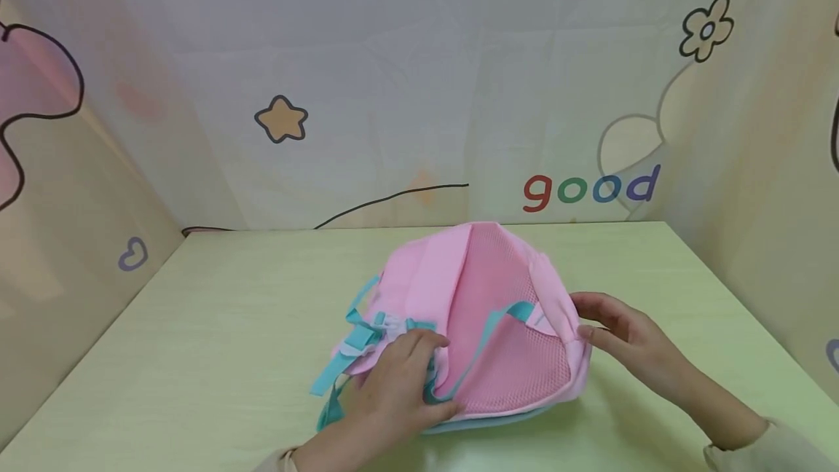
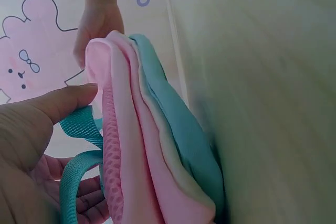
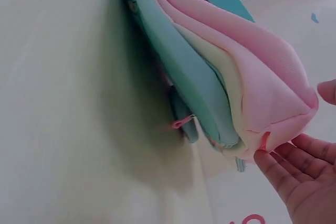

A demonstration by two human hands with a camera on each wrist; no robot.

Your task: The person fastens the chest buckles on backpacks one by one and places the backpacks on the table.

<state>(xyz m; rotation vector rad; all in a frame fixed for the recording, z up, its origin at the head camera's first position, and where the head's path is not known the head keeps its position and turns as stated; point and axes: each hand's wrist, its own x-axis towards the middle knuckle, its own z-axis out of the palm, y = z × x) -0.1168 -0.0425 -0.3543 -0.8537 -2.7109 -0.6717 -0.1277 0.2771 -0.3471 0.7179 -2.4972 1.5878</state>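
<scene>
A pink backpack [image 1: 498, 355] with a mesh back panel and teal webbing straps lies back side up on the table. My left hand [image 1: 400, 384] rests over its lower left part, among the straps and white buckles. In the left wrist view, the left thumb [image 2: 79, 98] reaches along the bag's edge, and a teal strap [image 2: 79, 177] crosses in front of the fingers. At the bag's right side, my right hand [image 1: 629, 341] touches the pink edge with its fingertips. In the right wrist view, those fingers [image 3: 294, 177] are extended, with the thumb apart from the fabric.
The pale green table [image 1: 229, 333] runs back to a printed cloth backdrop [image 1: 393, 93] with a star, a flower and the word "good". Cloth also hangs on both sides. A pink zipper pull [image 3: 182, 123] dangles from the bag's teal front.
</scene>
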